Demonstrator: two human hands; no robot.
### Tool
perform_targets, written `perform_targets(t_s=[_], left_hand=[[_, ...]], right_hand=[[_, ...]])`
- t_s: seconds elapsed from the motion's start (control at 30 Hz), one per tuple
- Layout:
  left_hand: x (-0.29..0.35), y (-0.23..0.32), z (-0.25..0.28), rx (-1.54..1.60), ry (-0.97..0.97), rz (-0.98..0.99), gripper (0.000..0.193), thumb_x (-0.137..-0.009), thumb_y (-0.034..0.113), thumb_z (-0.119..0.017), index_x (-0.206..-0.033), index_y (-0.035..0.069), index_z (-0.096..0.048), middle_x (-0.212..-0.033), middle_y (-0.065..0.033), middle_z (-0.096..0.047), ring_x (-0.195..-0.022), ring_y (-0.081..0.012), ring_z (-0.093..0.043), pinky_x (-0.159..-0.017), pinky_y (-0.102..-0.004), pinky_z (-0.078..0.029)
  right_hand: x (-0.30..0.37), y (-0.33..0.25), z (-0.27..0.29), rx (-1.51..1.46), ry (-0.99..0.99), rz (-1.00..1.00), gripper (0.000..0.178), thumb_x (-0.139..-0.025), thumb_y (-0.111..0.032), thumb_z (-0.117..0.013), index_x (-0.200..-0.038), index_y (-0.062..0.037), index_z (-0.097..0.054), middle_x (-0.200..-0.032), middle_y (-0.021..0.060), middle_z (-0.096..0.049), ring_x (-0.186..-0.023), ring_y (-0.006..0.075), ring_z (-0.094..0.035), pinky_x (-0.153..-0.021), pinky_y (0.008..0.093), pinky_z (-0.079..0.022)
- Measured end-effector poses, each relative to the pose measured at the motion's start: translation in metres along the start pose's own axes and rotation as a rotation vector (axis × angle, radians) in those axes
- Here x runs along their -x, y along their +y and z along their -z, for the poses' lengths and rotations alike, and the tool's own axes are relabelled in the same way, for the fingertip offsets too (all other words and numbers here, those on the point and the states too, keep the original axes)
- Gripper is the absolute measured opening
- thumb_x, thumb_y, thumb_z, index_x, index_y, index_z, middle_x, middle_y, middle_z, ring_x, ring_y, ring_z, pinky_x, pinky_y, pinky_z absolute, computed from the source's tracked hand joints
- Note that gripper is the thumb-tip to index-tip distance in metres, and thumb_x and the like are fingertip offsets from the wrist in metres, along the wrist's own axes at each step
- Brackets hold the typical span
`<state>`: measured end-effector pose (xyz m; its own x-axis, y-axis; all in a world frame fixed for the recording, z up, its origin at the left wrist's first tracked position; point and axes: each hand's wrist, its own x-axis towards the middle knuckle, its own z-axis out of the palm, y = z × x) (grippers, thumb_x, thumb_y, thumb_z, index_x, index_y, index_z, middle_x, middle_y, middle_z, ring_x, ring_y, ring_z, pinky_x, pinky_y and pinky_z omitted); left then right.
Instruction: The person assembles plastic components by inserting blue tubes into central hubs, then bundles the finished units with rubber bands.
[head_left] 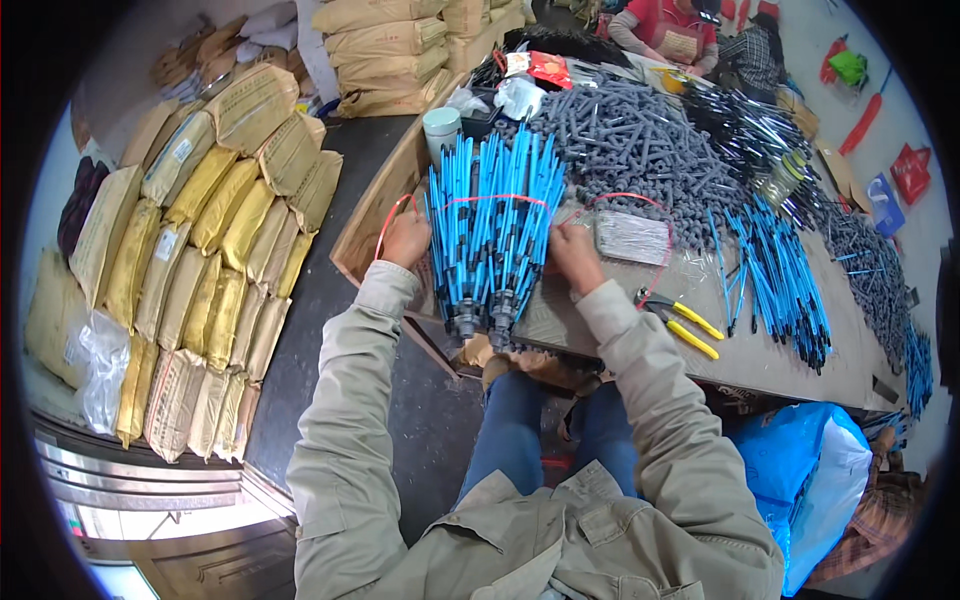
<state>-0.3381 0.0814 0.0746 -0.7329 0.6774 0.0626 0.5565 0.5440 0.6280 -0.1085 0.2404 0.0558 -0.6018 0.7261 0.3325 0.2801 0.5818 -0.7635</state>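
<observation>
Two bundles of thin blue rods [490, 235] with black parts lie side by side at the table's front edge, grey fittings at their near ends. A red cord [497, 198] runs across the top of both bundles. My left hand [405, 240] is closed at the left side, pinching the cord, whose end loops up beside it. At the right side my right hand [577, 257] is closed on the cord too, and a loose length curves away to the right. Whether the cord passes beneath the bundles is hidden.
Pliers [690, 325] with yellow handles lie right of my right hand, near a pack of white sticks [633, 237]. Beyond are heaped grey plastic parts [630, 130] and more blue rods [775, 275]. A canister [441, 130] stands behind the bundles. Across the table sits a person [672, 35].
</observation>
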Motion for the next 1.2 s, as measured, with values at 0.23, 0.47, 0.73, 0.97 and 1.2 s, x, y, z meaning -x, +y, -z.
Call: perform_targets(t_s=[0.23,0.47,0.73,0.97,1.2], left_hand=[[0.035,0.005,-0.009,0.490,0.023,-0.319,0.036,-0.090,0.024,-0.043,-0.110,-0.003,-0.055,-0.101,-0.0166,-0.061,-0.092,-0.0233,-0.059,-0.082,-0.0341,-0.045],[0.126,-0.005,0.017,0.689,-0.100,-0.343,0.029,-0.091,0.016,-0.044,-0.111,-0.002,-0.054,-0.103,-0.0090,-0.059,-0.090,-0.0126,-0.055,-0.079,-0.0299,-0.045],[0.206,-0.029,-0.032,0.688,0.248,-0.132,0.031,-0.094,0.026,-0.041,-0.100,-0.001,-0.055,-0.085,-0.0060,-0.061,-0.077,-0.0099,-0.053,-0.067,-0.0272,-0.044],[0.217,-0.076,-0.067,0.909,0.407,-0.050,0.033,-0.095,0.029,-0.040,-0.102,0.000,-0.056,-0.088,-0.0068,-0.060,-0.079,-0.0098,-0.054,-0.068,-0.0263,-0.044],[0.214,-0.085,-0.063,0.239,0.072,-0.500,0.034,-0.087,0.020,-0.048,-0.118,0.004,-0.051,-0.101,-0.0098,-0.062,-0.087,-0.0233,-0.060,-0.079,-0.0343,-0.047]], right_hand=[[0.034,-0.045,-0.020,0.024,0.137,-0.012,0.024,-0.083,-0.015,-0.046,-0.071,0.0037,-0.056,-0.072,0.0294,-0.054,-0.070,0.0437,-0.056,-0.059,0.0501,-0.043],[0.097,-0.071,-0.006,-0.104,0.157,0.136,0.016,-0.083,-0.012,-0.045,-0.084,0.0013,-0.055,-0.068,0.0264,-0.056,-0.062,0.0424,-0.056,-0.054,0.0518,-0.042],[0.168,-0.050,-0.008,-0.408,0.254,-0.031,0.023,-0.090,-0.016,-0.041,-0.078,0.0011,-0.052,-0.061,0.0200,-0.053,-0.057,0.0358,-0.055,-0.052,0.0419,-0.040],[0.183,-0.043,-0.009,-0.511,0.199,-0.172,0.029,-0.093,-0.020,-0.040,-0.072,-0.0018,-0.049,-0.058,0.0044,-0.047,-0.050,0.0112,-0.046,-0.046,0.0270,-0.037],[0.195,-0.031,-0.009,-0.426,0.085,-0.180,0.025,-0.092,-0.019,-0.043,-0.081,0.0005,-0.055,-0.061,0.0068,-0.054,-0.057,0.0121,-0.052,-0.054,0.0268,-0.042]])
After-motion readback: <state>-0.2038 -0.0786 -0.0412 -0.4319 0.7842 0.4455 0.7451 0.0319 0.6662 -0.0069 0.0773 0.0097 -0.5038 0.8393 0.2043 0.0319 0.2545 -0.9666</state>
